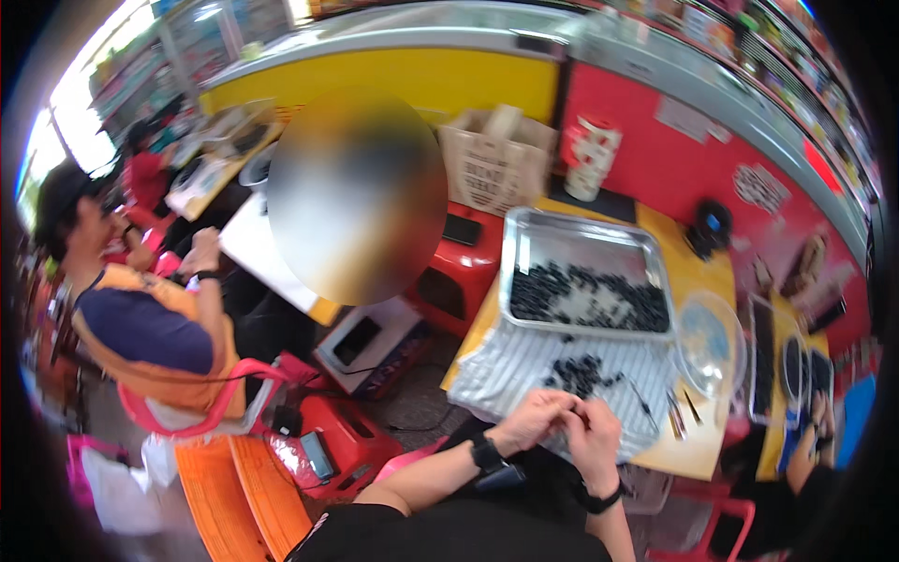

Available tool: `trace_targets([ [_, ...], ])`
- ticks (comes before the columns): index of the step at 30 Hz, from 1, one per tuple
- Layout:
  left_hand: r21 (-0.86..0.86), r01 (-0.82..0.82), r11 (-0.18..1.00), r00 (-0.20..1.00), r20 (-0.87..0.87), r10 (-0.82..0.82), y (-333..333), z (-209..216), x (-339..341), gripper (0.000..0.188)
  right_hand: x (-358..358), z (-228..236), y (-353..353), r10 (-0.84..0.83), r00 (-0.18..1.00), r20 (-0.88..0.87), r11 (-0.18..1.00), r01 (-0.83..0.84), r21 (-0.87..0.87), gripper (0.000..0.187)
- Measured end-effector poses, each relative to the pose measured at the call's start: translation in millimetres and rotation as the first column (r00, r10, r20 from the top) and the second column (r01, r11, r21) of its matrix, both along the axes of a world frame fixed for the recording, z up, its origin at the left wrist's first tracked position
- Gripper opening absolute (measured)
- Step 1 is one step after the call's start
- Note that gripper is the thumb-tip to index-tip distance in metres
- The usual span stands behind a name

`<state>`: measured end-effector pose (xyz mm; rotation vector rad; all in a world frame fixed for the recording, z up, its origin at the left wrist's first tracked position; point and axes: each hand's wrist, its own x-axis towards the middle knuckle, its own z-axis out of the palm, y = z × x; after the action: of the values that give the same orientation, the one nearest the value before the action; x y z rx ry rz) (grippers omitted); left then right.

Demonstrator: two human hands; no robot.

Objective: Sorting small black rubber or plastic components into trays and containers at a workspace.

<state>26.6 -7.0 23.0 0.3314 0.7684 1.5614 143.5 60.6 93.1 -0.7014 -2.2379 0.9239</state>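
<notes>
My left hand (pixel 536 419) and right hand (pixel 592 438) meet low in the centre of the frame, fingertips drawn together and, I think, pinching one small dark piece between them, though it is too tiny to tell for sure. Just above them a heap of dark pieces (pixel 581 373) lies on the striped cloth (pixel 506 370), and higher up the metal tray (pixel 646 258) holds many more. Thin tools (pixel 676 412) lie right of my hands, beside a clear bowl (pixel 710 342). A loose pinch could drop the piece into my lap; a careless wrist could scatter the heap off the cloth's near edge.
</notes>
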Motion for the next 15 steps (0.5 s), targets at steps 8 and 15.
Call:
trace_targets([
  [8,0.072,0.094,0.993,0.995,0.026,-0.096,1,7,0,0.028,13,0,-1,-0.051,0.999,-0.013,0.988,0.048,-0.144,0.014],
  [15,0.016,0.099,0.995,0.994,-0.053,-0.098,-12,34,-17,0.048,7,4,12,0.145,0.989,-0.017,0.988,-0.143,0.056,0.016],
])
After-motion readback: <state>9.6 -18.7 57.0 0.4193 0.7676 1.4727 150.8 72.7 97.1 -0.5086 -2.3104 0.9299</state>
